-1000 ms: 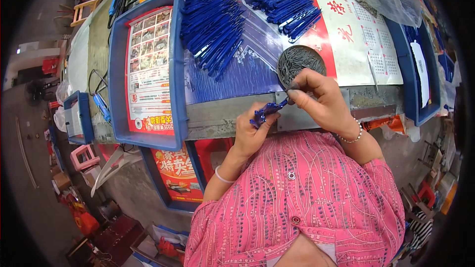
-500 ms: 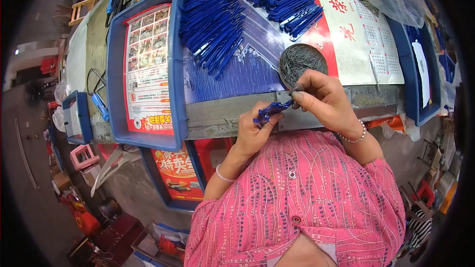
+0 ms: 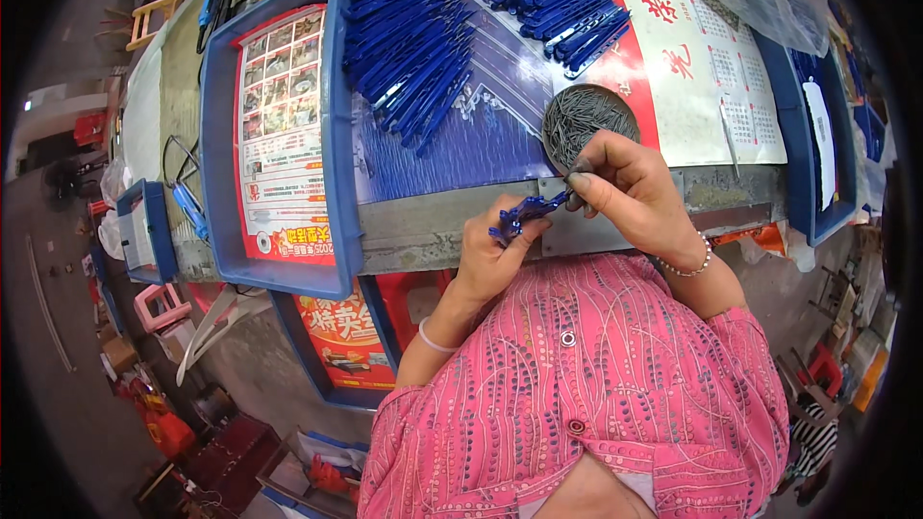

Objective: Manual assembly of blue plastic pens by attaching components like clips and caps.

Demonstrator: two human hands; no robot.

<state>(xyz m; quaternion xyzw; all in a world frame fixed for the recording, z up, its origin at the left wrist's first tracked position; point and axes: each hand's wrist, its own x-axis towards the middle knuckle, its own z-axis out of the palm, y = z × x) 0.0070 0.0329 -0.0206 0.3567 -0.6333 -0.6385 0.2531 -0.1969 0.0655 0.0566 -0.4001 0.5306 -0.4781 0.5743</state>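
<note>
My left hand (image 3: 490, 255) is closed around a small bunch of slim blue parts (image 3: 519, 215), shiny and narrow, their ends fanning past the fingers. At the right end of this bunch, the fingertips of my right hand (image 3: 620, 187) are pinched together, darkened at the tips. Whatever they grip is too small to tell. Just beyond the right hand stands a round bowl (image 3: 586, 117) full of thin grey metal pins. Farther off, a large heap of similar blue parts (image 3: 413, 48) lies on the table, with a second heap (image 3: 558, 5) to its right.
A blue plastic tray (image 3: 344, 135) lined with printed sheets stands to the left. Another blue tray (image 3: 817, 154) is at the far right, near a clear plastic bag (image 3: 769, 5). The grey table edge (image 3: 423, 258) runs close before my body. A printed calendar sheet (image 3: 716, 67) covers the right side.
Both hands stay in nearly the same place. The blue bunch in my left hand has turned slightly, and the right fingertips have shifted a little at its end.
</note>
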